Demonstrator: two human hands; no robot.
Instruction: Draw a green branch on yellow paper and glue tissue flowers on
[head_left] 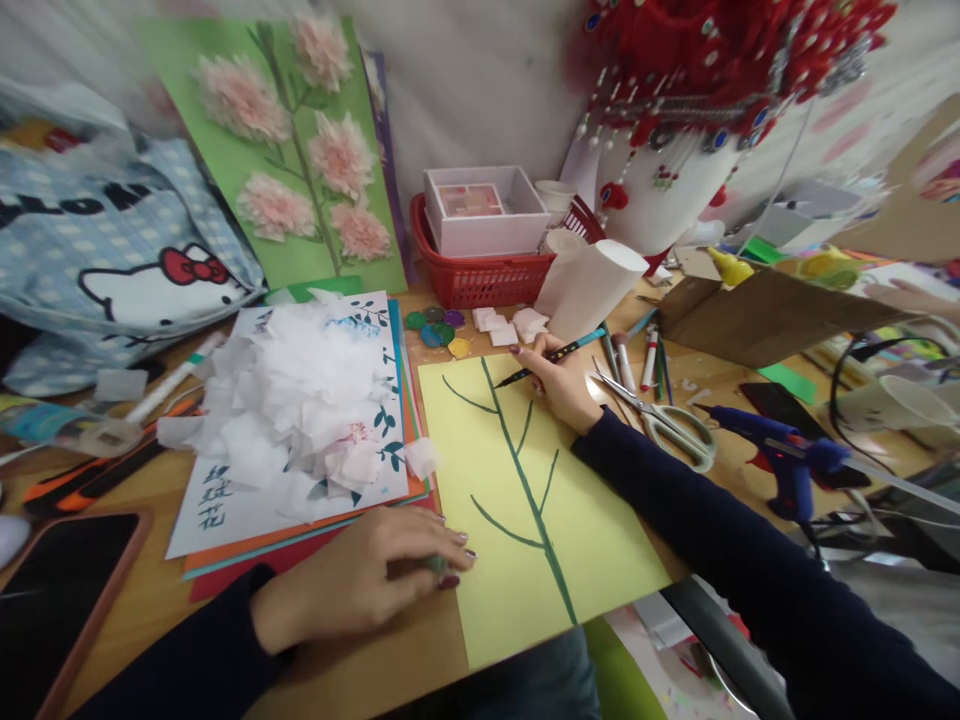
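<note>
My right hand (562, 380) is closed around a dark marker pen (559, 354) with a teal end, its tip close to the upper part of the yellow paper (495, 600). A green stem line (525, 480) with several curved side branches runs down that paper. My left hand (382, 570) rests at the paper's left edge, thumb and fingers drawn together around a small greenish thing that is mostly hidden. Beyond it, a heap of white tissue pieces (300, 390) lies on a stack of coloured sheets (409, 480).
Scissors (667, 415) and a blue glue gun (787, 450) lie at right. Behind stand a red basket (480, 280), a paper roll (600, 285) and a green flower picture (217, 150). A phone (67, 590) is at left; another person's hand (911, 295) shows far right.
</note>
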